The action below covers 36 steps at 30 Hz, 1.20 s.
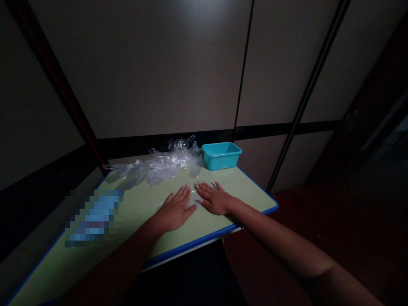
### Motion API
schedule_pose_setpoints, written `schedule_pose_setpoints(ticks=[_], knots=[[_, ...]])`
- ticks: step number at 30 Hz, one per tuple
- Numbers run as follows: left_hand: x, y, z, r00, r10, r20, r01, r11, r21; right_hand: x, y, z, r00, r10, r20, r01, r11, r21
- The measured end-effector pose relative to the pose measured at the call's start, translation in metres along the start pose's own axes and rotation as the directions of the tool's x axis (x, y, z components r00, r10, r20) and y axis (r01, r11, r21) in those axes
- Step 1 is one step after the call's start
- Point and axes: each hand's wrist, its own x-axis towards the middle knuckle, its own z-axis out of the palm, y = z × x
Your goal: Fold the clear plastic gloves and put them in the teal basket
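Note:
Both my hands lie palm down on a pale green table (255, 196) with a blue edge. My left hand (174, 211) rests near the middle with its fingers spread and nothing in it. Just to its right, my right hand (214, 199) is flat too, fingers apart, holding nothing. The two thumbs point toward each other with a small gap between them. Beyond the hands sits a turquoise plastic basket (222, 160), upright at the back edge. Left of the basket is a heap of crumpled clear plastic bags (165, 163).
A blurred-out blue item (98, 216) lies at the table's left side. Behind the table stand tall panels (159, 76) with dark strips. Dark reddish floor (334, 225) shows on the right.

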Motion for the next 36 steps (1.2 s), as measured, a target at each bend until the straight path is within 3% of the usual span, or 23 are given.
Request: schedule_pose_setpoints(ticks=[6, 10, 15, 18, 23, 26, 28, 30, 33, 36], knots=[[0.001, 0.002, 0.002, 0.998, -0.034, 0.056, 0.034, 0.999, 0.011, -0.007, 0.015, 0.004, 0.990, 0.139, 0.012, -0.138, 0.988, -0.065], [-0.002, 0.001, 0.005, 0.998, -0.069, 0.009, 0.069, 0.997, 0.026, -0.014, 0.024, 0.002, 0.968, 0.251, -0.014, -0.252, 0.964, -0.088], [-0.019, -0.004, 0.005, 0.980, -0.195, -0.032, 0.196, 0.980, 0.042, -0.016, 0.022, 0.002, 0.959, 0.283, -0.026, -0.284, 0.953, -0.108], [-0.034, -0.010, 0.005, 0.945, -0.321, -0.067, 0.325, 0.943, 0.065, -0.014, 0.021, 0.002, 0.956, 0.294, -0.011, -0.293, 0.948, -0.126], [-0.055, -0.017, 0.001, 0.847, -0.528, -0.067, 0.532, 0.845, 0.063, -0.014, 0.022, 0.001, 0.954, 0.298, 0.008, -0.294, 0.945, -0.141], [-0.059, -0.011, -0.002, 0.788, -0.603, -0.125, 0.613, 0.787, 0.071, -0.013, 0.023, 0.003, 0.954, 0.299, 0.002, -0.296, 0.945, -0.138], [-0.056, 0.003, -0.003, 0.778, -0.588, -0.222, 0.615, 0.785, 0.077, -0.012, 0.024, 0.004, 0.954, 0.300, -0.008, -0.298, 0.946, -0.129], [-0.047, 0.022, 0.000, 0.811, -0.523, -0.263, 0.554, 0.830, 0.059, -0.012, 0.024, 0.005, 0.955, 0.295, -0.015, -0.295, 0.948, -0.117], [-0.023, 0.058, 0.008, 0.914, -0.348, -0.207, 0.361, 0.932, 0.028, -0.013, 0.024, 0.006, 0.957, 0.289, -0.028, -0.290, 0.950, -0.114], [0.006, 0.087, 0.016, 0.963, -0.228, -0.146, 0.227, 0.974, -0.021, -0.015, 0.024, 0.006, 0.960, 0.279, -0.037, -0.282, 0.951, -0.129]])
